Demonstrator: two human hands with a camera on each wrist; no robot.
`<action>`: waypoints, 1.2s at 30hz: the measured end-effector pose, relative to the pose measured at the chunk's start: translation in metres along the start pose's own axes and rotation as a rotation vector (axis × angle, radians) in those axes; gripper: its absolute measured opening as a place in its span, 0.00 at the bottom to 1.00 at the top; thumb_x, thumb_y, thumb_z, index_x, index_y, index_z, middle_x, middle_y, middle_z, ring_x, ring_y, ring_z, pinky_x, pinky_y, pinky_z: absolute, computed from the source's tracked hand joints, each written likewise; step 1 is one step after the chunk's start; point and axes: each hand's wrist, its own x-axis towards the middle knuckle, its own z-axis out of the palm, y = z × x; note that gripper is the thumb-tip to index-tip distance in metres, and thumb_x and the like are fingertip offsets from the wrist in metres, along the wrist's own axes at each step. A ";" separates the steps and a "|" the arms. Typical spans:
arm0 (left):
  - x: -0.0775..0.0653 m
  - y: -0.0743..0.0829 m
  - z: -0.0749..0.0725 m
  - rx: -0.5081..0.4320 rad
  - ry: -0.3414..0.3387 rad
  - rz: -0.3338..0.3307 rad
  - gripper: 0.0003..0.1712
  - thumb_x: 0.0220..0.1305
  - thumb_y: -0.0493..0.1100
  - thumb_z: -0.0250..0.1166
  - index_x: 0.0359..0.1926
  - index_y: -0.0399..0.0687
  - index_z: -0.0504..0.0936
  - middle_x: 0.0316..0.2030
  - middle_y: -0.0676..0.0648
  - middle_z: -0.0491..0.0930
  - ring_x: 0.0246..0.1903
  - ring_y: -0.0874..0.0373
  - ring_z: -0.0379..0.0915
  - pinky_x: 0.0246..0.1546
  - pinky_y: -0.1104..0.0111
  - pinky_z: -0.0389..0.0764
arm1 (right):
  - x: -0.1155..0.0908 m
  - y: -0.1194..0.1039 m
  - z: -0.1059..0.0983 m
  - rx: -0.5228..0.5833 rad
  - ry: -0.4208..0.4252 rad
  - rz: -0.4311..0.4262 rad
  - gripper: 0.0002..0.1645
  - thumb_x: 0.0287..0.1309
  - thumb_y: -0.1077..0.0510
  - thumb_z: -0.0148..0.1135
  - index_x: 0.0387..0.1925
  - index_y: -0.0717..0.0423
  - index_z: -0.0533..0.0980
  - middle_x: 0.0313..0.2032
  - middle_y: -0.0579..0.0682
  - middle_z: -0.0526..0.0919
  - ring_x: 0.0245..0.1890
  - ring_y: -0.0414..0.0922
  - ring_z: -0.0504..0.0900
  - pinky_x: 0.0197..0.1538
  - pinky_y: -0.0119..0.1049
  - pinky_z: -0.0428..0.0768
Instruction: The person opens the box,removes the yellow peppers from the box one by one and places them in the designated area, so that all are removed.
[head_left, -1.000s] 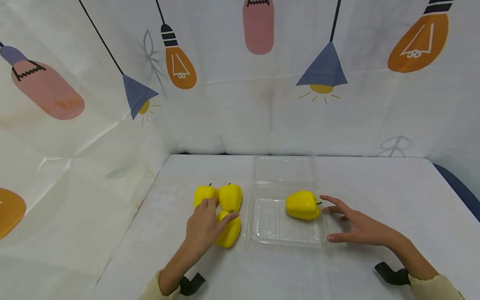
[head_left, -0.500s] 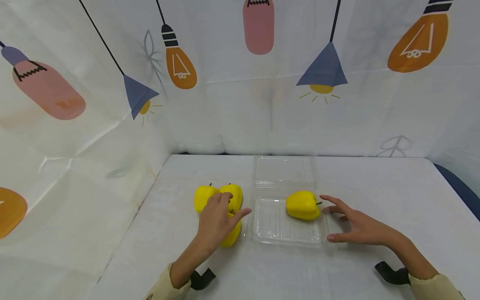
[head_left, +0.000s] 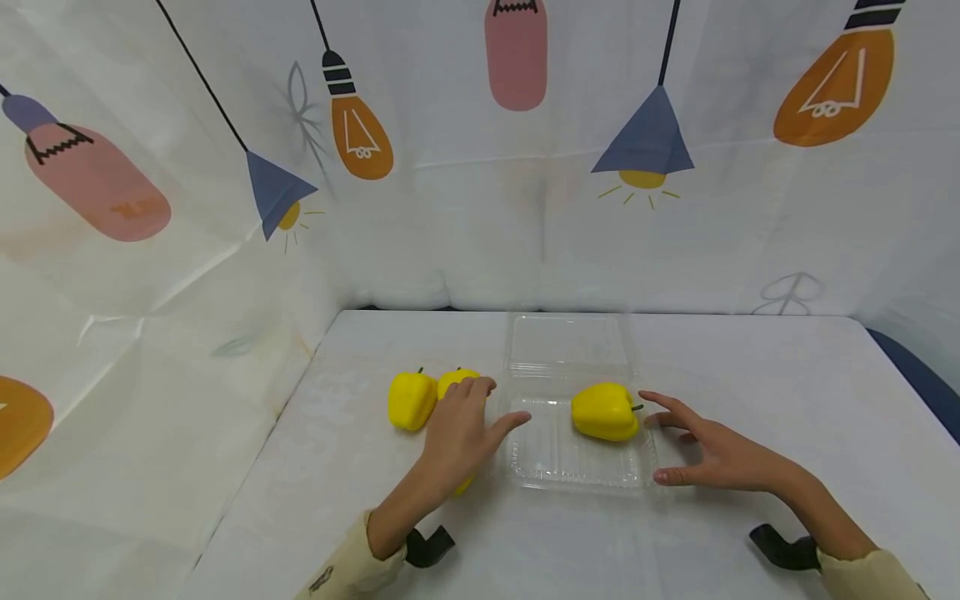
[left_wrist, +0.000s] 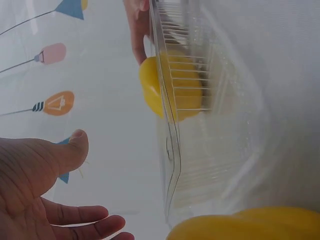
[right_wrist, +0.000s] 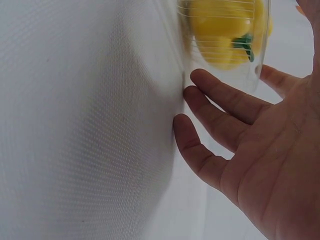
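Note:
A yellow bell pepper [head_left: 604, 412] lies on its side in the right part of a clear plastic clamshell box [head_left: 547, 467], whose lid [head_left: 567, 340] is folded back. My right hand [head_left: 708, 450] rests at the box's right side, fingers spread and relaxed, holding nothing. To the left of the box my left hand [head_left: 463, 433] hovers with fingers loosely bent and thumb pointing toward the box. Nothing is in its grasp. Beneath and behind it lie loose bell peppers: one at the left [head_left: 411, 402], another partly covered, and a third mostly hidden under the hand.
The white tabletop [head_left: 570, 550] carries the box and peppers. A white cloth [head_left: 480, 225] printed with lamps and bulbs hangs behind and to the left. Black straps [head_left: 429, 547] are worn at both wrists. A dark blue edge [head_left: 915, 375] shows at the far right.
My left hand has moved right, from over the loose peppers toward the box, uncovering the left pepper. My right hand and the pepper in the box have stayed put.

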 end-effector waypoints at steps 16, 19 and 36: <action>0.014 0.019 0.015 -0.013 -0.108 0.037 0.43 0.56 0.71 0.56 0.60 0.42 0.69 0.55 0.44 0.73 0.52 0.52 0.70 0.52 0.60 0.73 | 0.001 0.000 0.002 -0.010 0.009 0.009 0.61 0.44 0.36 0.70 0.72 0.37 0.43 0.59 0.51 0.71 0.56 0.51 0.73 0.51 0.48 0.76; 0.016 0.023 0.017 -0.002 -0.121 0.054 0.43 0.57 0.69 0.57 0.60 0.40 0.68 0.56 0.43 0.73 0.52 0.52 0.70 0.53 0.61 0.73 | 0.000 0.001 0.002 -0.010 0.012 0.007 0.61 0.44 0.36 0.70 0.72 0.37 0.43 0.59 0.50 0.71 0.56 0.51 0.73 0.51 0.48 0.76; 0.024 0.043 0.028 -0.056 -0.206 0.022 0.42 0.60 0.67 0.57 0.64 0.42 0.65 0.60 0.43 0.70 0.53 0.52 0.70 0.51 0.60 0.74 | 0.001 0.000 0.002 -0.011 0.016 0.001 0.61 0.44 0.37 0.70 0.72 0.38 0.43 0.60 0.51 0.71 0.57 0.51 0.73 0.51 0.45 0.77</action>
